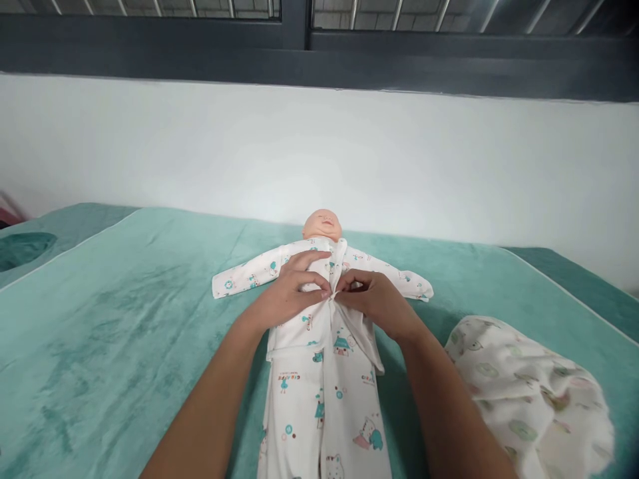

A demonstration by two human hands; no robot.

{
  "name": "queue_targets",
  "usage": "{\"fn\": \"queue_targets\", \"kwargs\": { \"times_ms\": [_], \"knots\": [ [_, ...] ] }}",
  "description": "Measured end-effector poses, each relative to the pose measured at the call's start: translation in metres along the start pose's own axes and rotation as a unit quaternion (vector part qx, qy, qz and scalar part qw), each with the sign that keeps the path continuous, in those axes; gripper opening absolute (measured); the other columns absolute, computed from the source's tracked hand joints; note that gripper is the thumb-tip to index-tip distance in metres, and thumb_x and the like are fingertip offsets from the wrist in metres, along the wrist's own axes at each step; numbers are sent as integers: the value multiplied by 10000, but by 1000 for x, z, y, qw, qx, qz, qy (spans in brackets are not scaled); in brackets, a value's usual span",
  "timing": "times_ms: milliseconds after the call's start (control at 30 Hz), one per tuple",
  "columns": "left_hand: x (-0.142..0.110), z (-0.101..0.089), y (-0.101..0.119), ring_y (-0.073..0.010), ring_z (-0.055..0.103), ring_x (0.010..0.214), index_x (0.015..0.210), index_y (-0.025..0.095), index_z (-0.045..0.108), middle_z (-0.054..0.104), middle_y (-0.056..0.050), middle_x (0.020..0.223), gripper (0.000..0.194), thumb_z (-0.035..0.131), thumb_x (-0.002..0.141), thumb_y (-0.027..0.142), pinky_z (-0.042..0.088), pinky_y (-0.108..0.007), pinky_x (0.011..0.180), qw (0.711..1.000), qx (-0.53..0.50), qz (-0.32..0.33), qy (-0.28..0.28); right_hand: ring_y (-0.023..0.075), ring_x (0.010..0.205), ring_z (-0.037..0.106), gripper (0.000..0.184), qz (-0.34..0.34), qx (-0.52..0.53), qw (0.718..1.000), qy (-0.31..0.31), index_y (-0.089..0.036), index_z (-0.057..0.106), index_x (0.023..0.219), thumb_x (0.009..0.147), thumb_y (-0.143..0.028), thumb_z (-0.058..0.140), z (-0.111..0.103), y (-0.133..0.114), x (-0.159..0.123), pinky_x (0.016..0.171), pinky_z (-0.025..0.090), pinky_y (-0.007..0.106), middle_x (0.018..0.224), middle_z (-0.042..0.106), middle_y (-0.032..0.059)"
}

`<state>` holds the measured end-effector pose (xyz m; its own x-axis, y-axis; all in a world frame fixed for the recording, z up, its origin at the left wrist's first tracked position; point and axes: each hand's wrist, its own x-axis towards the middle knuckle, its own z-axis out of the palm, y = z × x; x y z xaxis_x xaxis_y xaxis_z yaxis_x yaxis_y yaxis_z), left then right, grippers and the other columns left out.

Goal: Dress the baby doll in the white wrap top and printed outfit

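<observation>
- White printed fabric is worn by the baby doll (322, 226), which is laid face up on a teal plush cover (124, 299), its head turned toward the wall (319, 146).
- Over the doll's chest, the front edge of the long-sleeved baby top (294, 332) is pinched by the left hand (287, 296), thumb and forefinger closed, the other fingers spread.
- Just beside it, the same front opening is pinched by the right hand (382, 299), its fingers curled; whether a snap or a tie is held cannot be told.
- Both sleeves are stretched outward from the doll's shoulders.
- Below the doll's waist, a printed lower garment (349, 412) is partly covered by the top's hem.
- Beside the doll, past the right forearm, a patterned cloth (539, 399) is bunched.
- Beyond the doll's head, a dark window frame (150, 50) is set above the wall.
</observation>
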<state>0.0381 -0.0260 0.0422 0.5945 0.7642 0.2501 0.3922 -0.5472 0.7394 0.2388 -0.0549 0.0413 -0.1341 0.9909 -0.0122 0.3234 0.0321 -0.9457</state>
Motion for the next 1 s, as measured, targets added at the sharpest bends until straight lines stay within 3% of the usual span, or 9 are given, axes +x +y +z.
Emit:
{"fn": "queue_targets", "kwargs": {
  "times_ms": [100,300,400,533,767,867,1000],
  "knots": [
    [0,1,0,-261,216,1451,859,300,708,355,77,1525,163,561,896,357,139,-521,1204,1000,16,8,-8,76,548,360,134,26,5,999,44,-184,600,764,719,-310,596,2,1,2,441,283,190,655,433,-44],
    [0,5,3,-262,255,1429,953,298,653,341,35,1528,166,527,910,398,186,-513,1180,999,33,-3,12,76,552,359,196,12,12,1000,13,-192,580,795,745,-378,613,0,0,2,452,285,191,666,426,-48],
    [2,12,6,-261,320,1380,986,291,607,395,-3,1472,164,544,896,413,260,-503,1135,995,66,-33,73,73,563,356,235,-11,-9,1000,11,-187,573,779,768,-417,622,2,-3,0,486,279,204,669,446,-47],
    [8,22,5,-237,462,1208,848,240,550,527,-34,1228,92,562,876,327,372,-445,1014,978,117,-43,167,74,563,341,267,-27,-39,999,21,-182,539,719,787,-427,622,5,-5,-2,502,260,215,633,435,-52],
    [12,25,0,-204,512,868,779,231,444,556,-17,864,116,524,794,149,409,-342,742,947,164,-75,266,81,474,332,262,30,136,988,66,-209,458,717,761,-419,607,2,3,2,452,261,226,573,377,-64],
    [11,23,1,-173,512,749,755,231,440,556,9,773,128,502,775,121,381,-305,664,946,111,-103,287,99,512,376,257,30,204,974,97,-212,431,736,733,-398,609,2,4,1,484,307,237,590,397,-53],
    [9,17,1,-138,523,707,727,220,475,567,32,734,115,505,759,114,397,-275,675,947,5,-90,309,125,566,424,269,12,248,954,165,-216,414,756,723,-419,586,1,5,-4,529,357,269,629,422,-30]
  ]
}}
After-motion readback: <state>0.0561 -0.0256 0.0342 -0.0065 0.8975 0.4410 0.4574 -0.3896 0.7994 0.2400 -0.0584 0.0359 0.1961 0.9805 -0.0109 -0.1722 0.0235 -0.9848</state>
